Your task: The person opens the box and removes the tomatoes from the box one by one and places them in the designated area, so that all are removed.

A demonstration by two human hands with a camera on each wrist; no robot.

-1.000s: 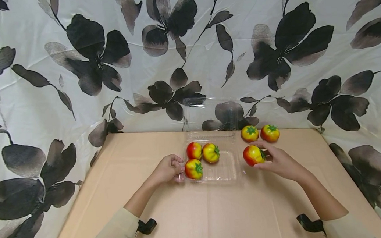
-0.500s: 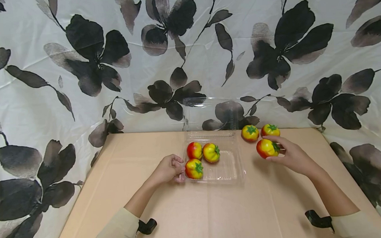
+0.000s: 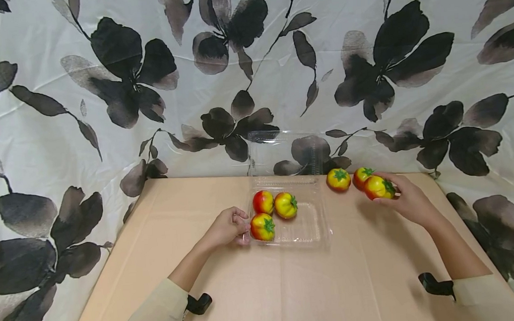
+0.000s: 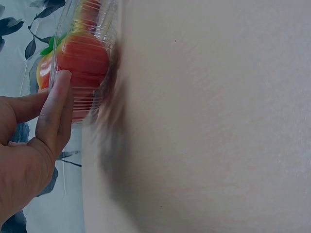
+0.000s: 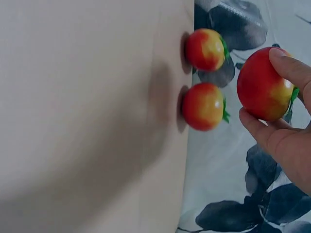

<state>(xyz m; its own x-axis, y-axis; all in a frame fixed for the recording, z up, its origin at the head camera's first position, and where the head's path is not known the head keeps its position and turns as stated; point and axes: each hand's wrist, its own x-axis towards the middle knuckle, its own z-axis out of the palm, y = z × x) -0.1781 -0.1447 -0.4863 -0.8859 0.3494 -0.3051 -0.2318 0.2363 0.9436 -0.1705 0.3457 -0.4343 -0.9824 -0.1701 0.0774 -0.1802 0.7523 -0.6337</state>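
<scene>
My right hand (image 3: 409,197) holds a red-and-yellow tomato (image 3: 379,188) with a green star-shaped top, thumb and fingers around it. In the right wrist view the held tomato (image 5: 265,85) is clear of the tabletop. Beside it two similar tomatoes stand on the table, a nearer one (image 3: 362,176) partly overlapped and another (image 3: 338,180) to its left. My left hand (image 3: 228,227) pinches the left rim of a clear plastic clamshell box (image 3: 304,227). Three tomatoes sit in the box's left part: one at the back (image 3: 262,202), one beside it (image 3: 285,205) and one in front (image 3: 262,227).
The box's clear lid (image 3: 285,153) stands raised at the back against a white cloth (image 3: 288,98) with dark printed flowers. A light-brown tabletop (image 3: 248,290) lies under everything. Black straps with mounts (image 3: 199,304) sit at both wrists.
My right hand has carried its tomato rightward and back, away from the box and over beside the two standing tomatoes. The left hand and the box have stayed in place.
</scene>
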